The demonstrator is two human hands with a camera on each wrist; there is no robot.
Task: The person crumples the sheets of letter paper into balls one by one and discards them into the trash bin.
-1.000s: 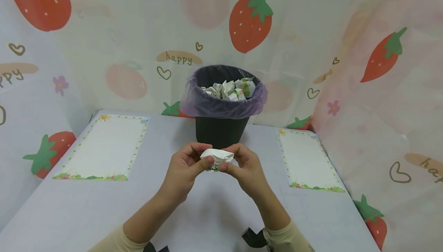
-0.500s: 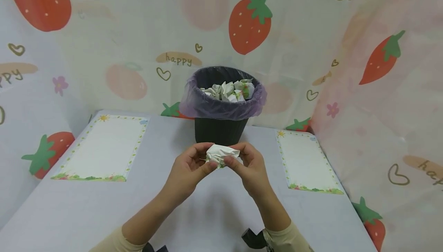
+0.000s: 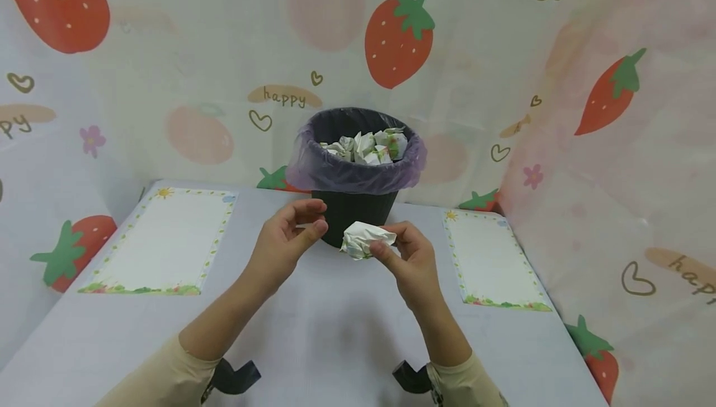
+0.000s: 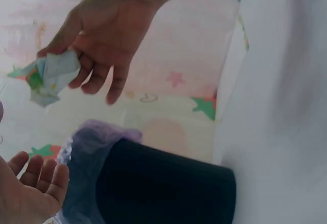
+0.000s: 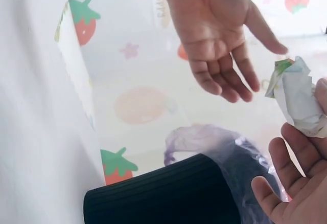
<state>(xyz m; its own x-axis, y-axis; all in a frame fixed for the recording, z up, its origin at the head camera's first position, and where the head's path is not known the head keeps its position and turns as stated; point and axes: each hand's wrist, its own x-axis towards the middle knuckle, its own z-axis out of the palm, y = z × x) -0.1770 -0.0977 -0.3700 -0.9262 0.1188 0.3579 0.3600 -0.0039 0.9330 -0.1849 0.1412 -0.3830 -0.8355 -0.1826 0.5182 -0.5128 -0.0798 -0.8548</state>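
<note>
A crumpled ball of white paper point(image 3: 365, 240) with bits of green print is pinched between the thumb and fingers of my right hand point(image 3: 413, 265). My left hand point(image 3: 282, 242) is apart from the paper, to its left, with loosely bent fingers and nothing in them. In the right wrist view the left hand point(image 5: 217, 40) shows its bare palm beside the paper ball point(image 5: 296, 96). Behind both hands stands a black trash bin point(image 3: 358, 208), lined with a purple bag point(image 3: 358, 177). Several crumpled paper balls point(image 3: 366, 148) lie inside it.
A flat sheet of paper with a printed border point(image 3: 162, 239) lies on the white table point(image 3: 319, 357) at left. Another bordered sheet point(image 3: 498, 261) lies at right. A strawberry-print curtain point(image 3: 224, 40) encloses the back and sides.
My left hand has let go of the crumpled paper and moved away to the left. My right hand keeps hold of it and has shifted slightly right.
</note>
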